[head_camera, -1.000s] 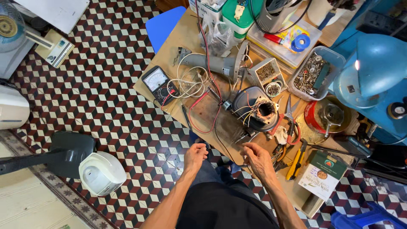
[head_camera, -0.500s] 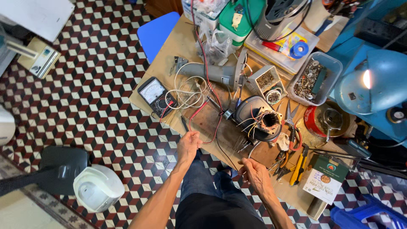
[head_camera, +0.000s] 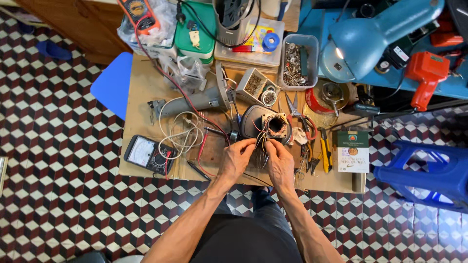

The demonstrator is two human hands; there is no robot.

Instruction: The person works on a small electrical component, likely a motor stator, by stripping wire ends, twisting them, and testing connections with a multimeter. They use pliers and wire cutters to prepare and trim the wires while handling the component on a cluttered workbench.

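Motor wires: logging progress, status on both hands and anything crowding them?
Left hand and right hand both pinching motor wires. Motor housing open, on table. Scissors, pliers close right.

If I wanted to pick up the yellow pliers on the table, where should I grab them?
Probably by the yellow handles. The pliers lie flat right of the right hand, handles pointing toward the person, metal nose away. Come from above at the table's near edge and wrap both handles together; that end looks clearest, while scissors and other tools crowd the nose end.

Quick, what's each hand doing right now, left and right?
Left hand: fingers curled, pinching the motor wires.
Right hand: fingers curled on the same wires, beside the motor.
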